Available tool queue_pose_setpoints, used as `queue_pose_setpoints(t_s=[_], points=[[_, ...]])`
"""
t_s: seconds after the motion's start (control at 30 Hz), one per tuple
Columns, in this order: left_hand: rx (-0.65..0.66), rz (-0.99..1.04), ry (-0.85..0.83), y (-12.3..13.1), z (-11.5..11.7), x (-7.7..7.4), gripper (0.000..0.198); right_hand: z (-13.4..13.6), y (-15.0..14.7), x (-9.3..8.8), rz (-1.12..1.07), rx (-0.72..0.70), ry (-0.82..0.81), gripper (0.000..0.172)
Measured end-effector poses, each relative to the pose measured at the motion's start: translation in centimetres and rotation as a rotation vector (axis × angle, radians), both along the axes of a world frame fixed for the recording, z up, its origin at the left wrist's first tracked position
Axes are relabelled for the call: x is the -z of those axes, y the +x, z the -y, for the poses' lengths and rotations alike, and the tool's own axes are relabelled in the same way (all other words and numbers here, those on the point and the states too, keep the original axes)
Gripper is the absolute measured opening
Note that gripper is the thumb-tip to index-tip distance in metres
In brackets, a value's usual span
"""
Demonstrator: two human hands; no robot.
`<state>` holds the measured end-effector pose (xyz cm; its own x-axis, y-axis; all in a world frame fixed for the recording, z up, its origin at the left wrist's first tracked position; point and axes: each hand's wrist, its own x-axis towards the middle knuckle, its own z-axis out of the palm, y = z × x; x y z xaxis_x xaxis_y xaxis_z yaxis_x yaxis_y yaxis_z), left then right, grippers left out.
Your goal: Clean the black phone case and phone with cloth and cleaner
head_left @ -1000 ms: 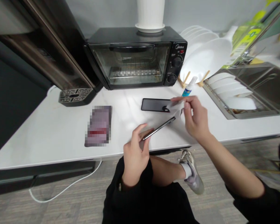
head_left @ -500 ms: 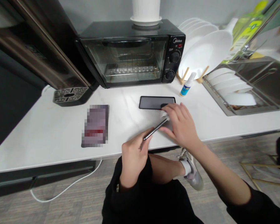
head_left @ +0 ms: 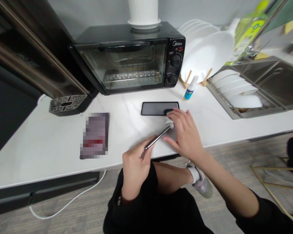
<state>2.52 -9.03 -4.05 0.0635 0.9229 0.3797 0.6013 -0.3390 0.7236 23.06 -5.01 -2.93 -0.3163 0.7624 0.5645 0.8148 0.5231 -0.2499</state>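
the left hand (head_left: 136,165) grips a phone (head_left: 157,137) edge-on above the counter (head_left: 125,125), the right hand (head_left: 187,135) holds a tissue (head_left: 170,123) at its far end, seemingly wiping, and the next stroke needs steadiness.

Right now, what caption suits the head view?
Left hand holds a phone above the counter; right hand touches a white wipe at the phone's far end.
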Motion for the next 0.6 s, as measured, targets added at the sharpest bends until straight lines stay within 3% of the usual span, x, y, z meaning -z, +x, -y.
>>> queue_pose_setpoints(t_s=[0.07, 0.13, 0.2, 0.27, 0.33, 0.37, 0.47, 0.53, 0.6], points=[[0.018, 0.024, -0.002, 0.2, 0.1, -0.2, 0.026, -0.6, 0.6, 0.0, -0.055, 0.166, -0.021, 0.066], [0.015, 0.02, -0.005, 0.1, 0.1, -0.2, 0.027, 0.1, -0.5, 0.1, -0.07, 0.195, -0.027, 0.073], [0.001, -0.025, 0.01, -0.3, 0.0, 0.3, 0.022, 1.8, -2.7, 0.3, -0.031, 0.067, -0.005, 0.081], [-0.025, -0.104, 0.062, -0.8, -0.2, 0.9, 0.022, 3.5, -4.8, 0.5, 0.065, -0.15, 0.028, 0.082], [-0.038, -0.156, 0.114, -1.0, -0.3, 1.2, 0.031, 4.2, -5.4, 0.6, 0.14, -0.306, 0.058, 0.081], [-0.042, -0.155, 0.115, -1.0, -0.4, 1.1, 0.03, 4.1, -5.1, 0.6, 0.146, -0.318, 0.06, 0.081], [-0.041, -0.076, 0.06, -0.5, -0.3, 0.4, 0.018, 2.1, -2.3, 0.3, 0.054, -0.13, 0.017, 0.08], [-0.032, -0.029, 0.04, -0.1, -0.2, -0.2, 0.023, 0.6, -0.7, 0.2, -0.015, 0.048, -0.034, 0.077], [-0.032, -0.019, 0.027, 0.1, -0.1, -0.4, 0.023, 0.2, -0.5, 0.1, -0.034, 0.114, -0.056, 0.077]])
